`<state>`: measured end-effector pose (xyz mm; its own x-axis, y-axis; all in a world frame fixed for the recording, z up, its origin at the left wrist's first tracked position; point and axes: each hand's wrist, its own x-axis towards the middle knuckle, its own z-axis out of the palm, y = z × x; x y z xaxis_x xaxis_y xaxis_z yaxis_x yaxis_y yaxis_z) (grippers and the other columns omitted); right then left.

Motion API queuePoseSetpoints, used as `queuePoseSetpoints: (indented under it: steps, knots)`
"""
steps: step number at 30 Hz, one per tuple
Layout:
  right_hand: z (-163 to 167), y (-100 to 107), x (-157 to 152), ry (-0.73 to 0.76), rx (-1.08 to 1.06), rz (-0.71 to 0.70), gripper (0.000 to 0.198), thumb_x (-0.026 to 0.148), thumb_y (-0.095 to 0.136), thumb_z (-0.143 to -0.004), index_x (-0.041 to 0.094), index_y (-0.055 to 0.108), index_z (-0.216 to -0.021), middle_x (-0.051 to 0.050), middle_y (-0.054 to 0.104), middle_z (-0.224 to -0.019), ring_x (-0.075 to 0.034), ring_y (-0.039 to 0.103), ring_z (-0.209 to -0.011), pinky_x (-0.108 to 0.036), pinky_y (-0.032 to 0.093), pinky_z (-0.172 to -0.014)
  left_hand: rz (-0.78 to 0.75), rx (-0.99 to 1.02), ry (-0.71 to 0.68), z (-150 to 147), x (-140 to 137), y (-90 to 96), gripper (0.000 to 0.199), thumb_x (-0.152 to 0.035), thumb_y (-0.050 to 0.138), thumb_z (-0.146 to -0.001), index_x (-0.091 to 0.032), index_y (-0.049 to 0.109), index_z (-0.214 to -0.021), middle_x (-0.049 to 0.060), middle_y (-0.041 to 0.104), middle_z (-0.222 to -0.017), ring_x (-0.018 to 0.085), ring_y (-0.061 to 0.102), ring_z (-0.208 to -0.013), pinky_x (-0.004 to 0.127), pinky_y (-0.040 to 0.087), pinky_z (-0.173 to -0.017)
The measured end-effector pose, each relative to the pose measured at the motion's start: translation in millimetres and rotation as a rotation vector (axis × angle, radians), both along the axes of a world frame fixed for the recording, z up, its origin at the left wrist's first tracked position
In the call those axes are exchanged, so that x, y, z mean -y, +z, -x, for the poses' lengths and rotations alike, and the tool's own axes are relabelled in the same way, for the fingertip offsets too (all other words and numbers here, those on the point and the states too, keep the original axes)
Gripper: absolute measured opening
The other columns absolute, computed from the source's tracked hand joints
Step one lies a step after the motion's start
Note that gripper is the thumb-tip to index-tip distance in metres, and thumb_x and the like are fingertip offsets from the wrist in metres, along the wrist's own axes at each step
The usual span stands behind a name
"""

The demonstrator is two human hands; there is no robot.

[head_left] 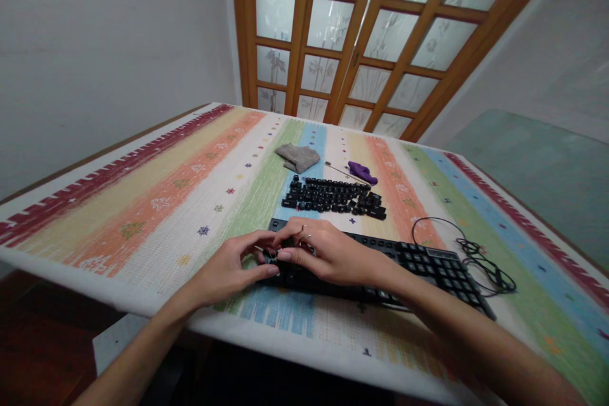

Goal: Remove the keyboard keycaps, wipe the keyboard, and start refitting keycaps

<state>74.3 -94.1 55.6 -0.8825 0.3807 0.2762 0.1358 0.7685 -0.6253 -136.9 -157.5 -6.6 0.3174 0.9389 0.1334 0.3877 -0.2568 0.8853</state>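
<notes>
A black keyboard [413, 260] lies on the patterned cloth, its number pad showing at the right. At its left end my left hand [228, 269] curls its thumb and fingers around a small dark piece [270, 256] with a thin bright line on it. I cannot make out whether this piece is a keycap. My right hand [328, 252], with a ring on one finger, pinches against the same spot from above the keyboard; its fingertips are partly hidden. Behind the keyboard, rows of loose black keycaps [328, 195] are laid out in keyboard order.
Beyond the keycaps lie a folded grey cloth [297, 157], a thin stick-like tool [345, 173] and a purple item [362, 172]. A black cable [490, 273] is bunched to the keyboard's right. The table's front edge [295, 349] runs below my forearms.
</notes>
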Motion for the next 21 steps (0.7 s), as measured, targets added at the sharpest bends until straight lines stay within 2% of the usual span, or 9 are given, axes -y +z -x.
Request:
queuePoseSetpoints:
  steps: [3,6,11,17,21]
  knots:
    - [-7,4,-1,-0.044,0.009,-0.012,0.02,0.029,0.053,-0.098,0.015,0.064,-0.105,-0.007,0.069,-0.096,-0.015,0.063,-0.084,-0.029,0.049,-0.077,-0.108,-0.172,-0.02,2,-6,0.7,0.033,-0.033,0.072,-0.082,-0.02,0.066,-0.112,0.005,0.07,-0.106,0.02,0.064,-0.092,0.033,0.052,-0.086]
    - [-16,3,1,-0.065,0.012,0.008,0.02,0.03,0.055,-0.098,0.015,0.066,-0.103,-0.007,0.07,-0.098,-0.015,0.064,-0.082,-0.029,0.049,-0.075,-0.183,-0.276,-0.089,4,-10,2.6,0.022,-0.033,0.067,-0.087,-0.022,0.07,-0.106,0.005,0.068,-0.103,0.02,0.061,-0.096,0.033,0.049,-0.089]
    - [-28,-2,9,-0.076,0.028,0.024,0.021,0.031,0.056,-0.097,0.015,0.068,-0.1,-0.007,0.071,-0.095,-0.015,0.064,-0.081,-0.027,0.049,-0.074,-0.181,-0.358,-0.128,-3,-14,7.9,0.022,-0.032,0.061,-0.092,-0.025,0.072,-0.11,0.004,0.063,-0.096,0.019,0.06,-0.092,0.029,0.047,-0.084]
    - [-28,-9,17,-0.101,0.007,0.051,0.02,0.031,0.061,-0.094,0.014,0.07,-0.1,-0.007,0.073,-0.096,-0.015,0.066,-0.082,-0.026,0.05,-0.075,-0.21,-0.452,-0.178,-10,-25,12.6,0.014,-0.03,0.063,-0.091,-0.021,0.074,-0.093,0.003,0.061,-0.087,0.018,0.059,-0.084,0.028,0.045,-0.076]
    - [-24,-19,18,-0.118,0.017,0.103,0.022,0.033,0.062,-0.093,0.014,0.071,-0.101,-0.008,0.074,-0.097,-0.015,0.067,-0.079,-0.025,0.05,-0.072,-0.226,-0.417,-0.171,-2,-30,15.1,0.012,-0.026,0.062,-0.091,-0.019,0.072,-0.092,0.003,0.063,-0.089,0.017,0.06,-0.082,0.027,0.046,-0.075]
